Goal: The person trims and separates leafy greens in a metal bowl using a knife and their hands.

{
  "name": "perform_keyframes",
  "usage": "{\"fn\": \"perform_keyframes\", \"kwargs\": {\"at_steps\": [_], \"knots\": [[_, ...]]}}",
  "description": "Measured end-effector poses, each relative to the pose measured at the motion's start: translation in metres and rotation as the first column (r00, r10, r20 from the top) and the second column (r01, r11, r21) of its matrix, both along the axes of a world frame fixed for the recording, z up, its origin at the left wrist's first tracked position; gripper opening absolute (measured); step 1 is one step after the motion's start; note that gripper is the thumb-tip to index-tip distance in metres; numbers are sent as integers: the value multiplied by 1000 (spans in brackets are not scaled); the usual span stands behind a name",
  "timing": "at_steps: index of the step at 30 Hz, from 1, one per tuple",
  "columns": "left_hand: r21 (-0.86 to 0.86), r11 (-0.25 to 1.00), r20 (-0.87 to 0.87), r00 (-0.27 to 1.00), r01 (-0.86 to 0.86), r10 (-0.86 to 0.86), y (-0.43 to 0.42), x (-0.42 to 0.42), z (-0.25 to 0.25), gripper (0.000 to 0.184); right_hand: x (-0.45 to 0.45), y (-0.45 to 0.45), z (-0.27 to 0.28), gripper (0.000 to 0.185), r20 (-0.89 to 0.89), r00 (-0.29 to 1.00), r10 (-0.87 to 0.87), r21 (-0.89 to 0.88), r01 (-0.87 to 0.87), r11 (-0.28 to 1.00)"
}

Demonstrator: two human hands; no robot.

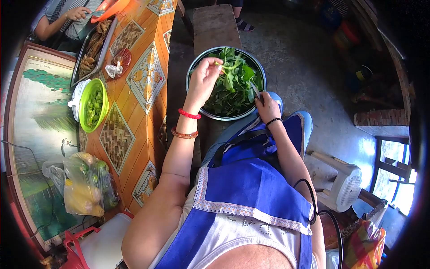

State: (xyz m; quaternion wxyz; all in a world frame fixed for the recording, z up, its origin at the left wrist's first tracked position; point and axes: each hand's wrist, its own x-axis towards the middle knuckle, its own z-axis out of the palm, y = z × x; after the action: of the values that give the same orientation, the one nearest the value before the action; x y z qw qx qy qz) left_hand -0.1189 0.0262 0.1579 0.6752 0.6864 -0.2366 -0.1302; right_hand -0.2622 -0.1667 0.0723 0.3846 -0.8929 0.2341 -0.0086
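A round metal basin [227, 118] rests by my knees, heaped with dark green leaves [229, 96]. Above its left half, my left hand [204, 80] is closed, pinching a leafy green stem [229, 67] between thumb and fingertips. The stem reaches over the pile toward the right. At the basin's right rim, my right hand [268, 109] is wrapped round the handle of a small knife [255, 91]. Its blade points up and left, over the leaves. The fingers hide most of the handle.
On the patterned table [139, 130] at left are a light green bowl [106, 105] of cut green vegetables, a tied bag of reddish food [122, 60] and a tray [92, 54]. A bag of produce [85, 188] is nearer. Another person's hand [77, 13] holds a utensil. A white stool [342, 186] is at right.
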Motion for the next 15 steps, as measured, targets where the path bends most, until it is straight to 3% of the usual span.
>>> {"fn": "perform_keyframes", "kwargs": {"at_steps": [4, 6, 8, 12, 15], "knots": [[231, 972, 79, 994, 51, -71, 0, -13, -27, 15, 2, 5, 3, 28, 176, 983, -62, 73, 50, 996], [300, 949, 42, 993, 94, -112, -3, -23, -33, 13, 2, 10, 6, 27, 242, 967, -77, 102, 53, 993], [316, 945, 153, 978, 86, -140, -7, -29, -47, 14, 3, 13, 6, 25, 301, 952, -55, 200, -6, 980], [375, 924, 314, 928, 76, -203, -18, -38, -59, 14, 4, 21, 7, 29, 350, 936, 39, 105, -81, 991], [395, 915, 309, 926, 82, -217, -23, -43, -63, 11, 3, 23, 8, 30, 353, 930, 100, 71, -133, 989]]}}
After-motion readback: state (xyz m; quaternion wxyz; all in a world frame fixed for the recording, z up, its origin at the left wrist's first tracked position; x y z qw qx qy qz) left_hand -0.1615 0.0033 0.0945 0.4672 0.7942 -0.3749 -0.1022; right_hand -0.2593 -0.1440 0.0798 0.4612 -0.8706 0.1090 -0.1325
